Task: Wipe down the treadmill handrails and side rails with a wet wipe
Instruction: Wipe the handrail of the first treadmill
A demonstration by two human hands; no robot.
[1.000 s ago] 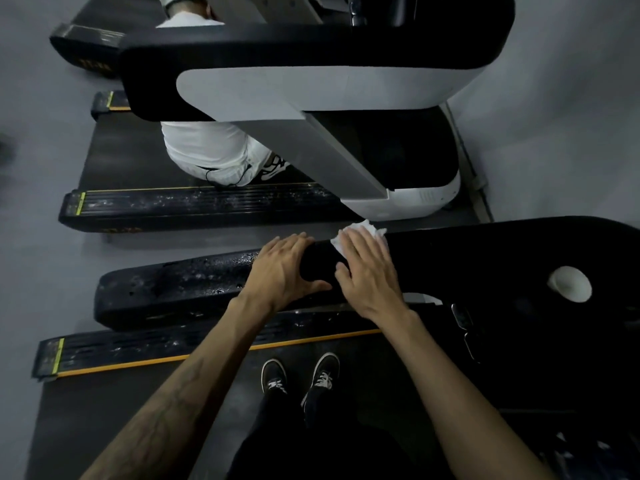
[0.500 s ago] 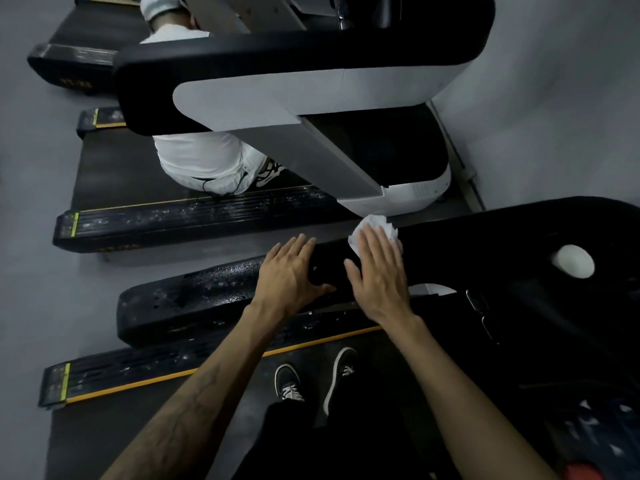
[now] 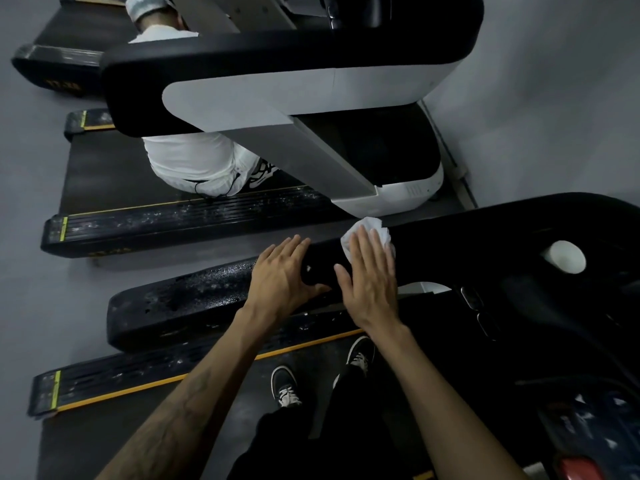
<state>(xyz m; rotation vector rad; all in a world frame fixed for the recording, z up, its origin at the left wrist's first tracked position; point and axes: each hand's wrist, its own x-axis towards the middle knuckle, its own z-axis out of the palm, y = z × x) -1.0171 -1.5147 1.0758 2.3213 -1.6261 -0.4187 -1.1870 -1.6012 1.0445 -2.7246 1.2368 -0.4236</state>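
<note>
A thick black handrail (image 3: 194,299) runs from lower left to the right, its left half speckled with wet streaks. My left hand (image 3: 280,278) rests flat on top of it, fingers straight and thumb against the near side. Just to its right my right hand (image 3: 370,275) presses a crumpled white wet wipe (image 3: 372,226) onto the rail with straight fingers; the wipe shows beyond my fingertips. Below the handrail lies the black side rail (image 3: 131,375) with a yellow stripe, beside the belt where my feet stand.
The black console (image 3: 519,244) with a white cup holder (image 3: 566,256) spreads to the right. A neighbouring treadmill (image 3: 294,88) stands beyond, with a person in white (image 3: 194,161) crouched on its belt. Grey floor lies between the machines, and a grey wall is at the right.
My right hand has slid the wipe a little further right along the handrail, toward the console. My left hand has kept its place on the rail. The view has shifted.
</note>
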